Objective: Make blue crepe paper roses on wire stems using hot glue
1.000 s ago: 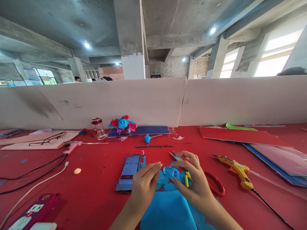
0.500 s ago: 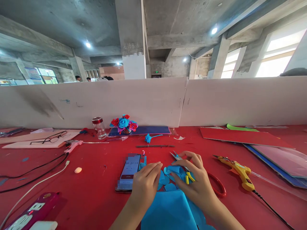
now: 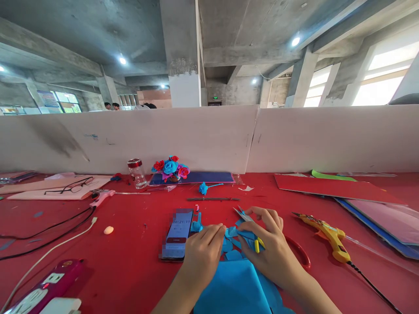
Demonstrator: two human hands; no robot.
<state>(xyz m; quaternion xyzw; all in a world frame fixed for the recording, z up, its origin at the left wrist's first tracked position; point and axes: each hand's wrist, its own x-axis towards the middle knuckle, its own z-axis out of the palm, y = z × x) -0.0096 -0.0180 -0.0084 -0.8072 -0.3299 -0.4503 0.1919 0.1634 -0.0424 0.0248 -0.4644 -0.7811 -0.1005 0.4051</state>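
My left hand (image 3: 203, 250) has its fingers pinched together at the edge of a small blue crepe paper petal (image 3: 232, 231). My right hand (image 3: 269, 237) curves in from the other side, with the petal's far end at its thumb and finger. More cut blue petals (image 3: 233, 255) lie on the table under and between the hands. Close below is a larger folded sheet of blue crepe paper (image 3: 231, 285). Yellow-handled pliers (image 3: 257, 245) and a red scissor handle (image 3: 299, 253) show partly behind my right hand.
A phone (image 3: 178, 235) showing a timer lies left of my hands. At right rests a yellow glue gun (image 3: 327, 235) with its cord. Beyond are wire stems (image 3: 212, 199), a blue paper flower (image 3: 203, 188), a flower bunch (image 3: 170, 168) and a glass jar (image 3: 137, 174). A power strip (image 3: 46, 285) sits at front left.
The blue petal between my hands looked wide and curled before and shows narrower now. My fingers have shifted slightly around it, and the whole view has moved a little.
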